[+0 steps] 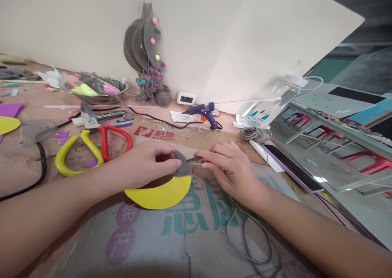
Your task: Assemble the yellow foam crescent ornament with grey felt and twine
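A yellow crescent-shaped piece (159, 194) lies over the printed sheet, its right end wrapped in grey yarn (183, 165). My left hand (153, 163) pinches the wrapped end between thumb and fingers. Just to the right, my right hand (225, 165) has its thumb and fingers closed on the grey yarn strand, which runs taut to the wrapped part. Loose loops of the same yarn (260, 245) trail below my right wrist. The upper left part of the crescent is hidden behind my left hand.
Yellow-handled scissors (63, 157) and red-handled scissors (104, 143) lie at the left. Beyond are a metal bowl (122, 91), a blue glue gun (208, 114), a small clock (186, 98), a yarn bundle (255, 134) and a phone (294, 167).
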Available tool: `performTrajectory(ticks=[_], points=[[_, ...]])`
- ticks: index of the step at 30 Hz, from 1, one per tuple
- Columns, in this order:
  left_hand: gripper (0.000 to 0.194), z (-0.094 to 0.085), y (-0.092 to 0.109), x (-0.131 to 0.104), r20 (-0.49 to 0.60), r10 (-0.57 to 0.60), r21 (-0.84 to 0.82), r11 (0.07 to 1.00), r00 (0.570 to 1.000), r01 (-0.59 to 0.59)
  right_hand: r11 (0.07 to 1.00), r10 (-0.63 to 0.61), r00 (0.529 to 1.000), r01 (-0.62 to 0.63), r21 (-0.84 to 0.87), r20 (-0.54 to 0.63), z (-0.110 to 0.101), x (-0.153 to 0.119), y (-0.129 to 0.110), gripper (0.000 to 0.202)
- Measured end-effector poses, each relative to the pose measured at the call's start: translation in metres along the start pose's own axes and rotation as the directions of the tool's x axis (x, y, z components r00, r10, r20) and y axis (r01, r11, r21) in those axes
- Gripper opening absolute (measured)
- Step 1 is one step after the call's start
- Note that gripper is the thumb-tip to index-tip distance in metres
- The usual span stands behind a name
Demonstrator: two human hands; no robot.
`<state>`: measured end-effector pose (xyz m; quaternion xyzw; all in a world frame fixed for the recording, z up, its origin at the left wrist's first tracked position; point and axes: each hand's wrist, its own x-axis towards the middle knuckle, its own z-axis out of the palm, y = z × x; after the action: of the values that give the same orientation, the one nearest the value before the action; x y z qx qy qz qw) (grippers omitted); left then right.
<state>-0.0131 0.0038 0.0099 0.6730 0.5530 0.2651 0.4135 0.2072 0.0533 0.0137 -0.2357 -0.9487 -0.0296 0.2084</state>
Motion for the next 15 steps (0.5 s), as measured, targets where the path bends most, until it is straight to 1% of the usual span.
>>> performTrajectory(ticks=[7, 15], points=[[0.027, 0.0006, 0.0018, -0.0018, 0.021, 0.002, -0.036, 0.999, 1.000, -0.001, 1.000, -0.013, 0.999, 0.013, 0.021, -0.030, 0.0011, -0.0018, 0.0017, 0.026], [0.026, 0.0001, 0.0012, -0.0001, 0.013, 0.006, -0.022, 1.000, 1.000, -0.005, 1.000, -0.017, 0.999, 0.018, 0.022, -0.046, 0.0009, -0.0004, 0.0007, 0.026]])
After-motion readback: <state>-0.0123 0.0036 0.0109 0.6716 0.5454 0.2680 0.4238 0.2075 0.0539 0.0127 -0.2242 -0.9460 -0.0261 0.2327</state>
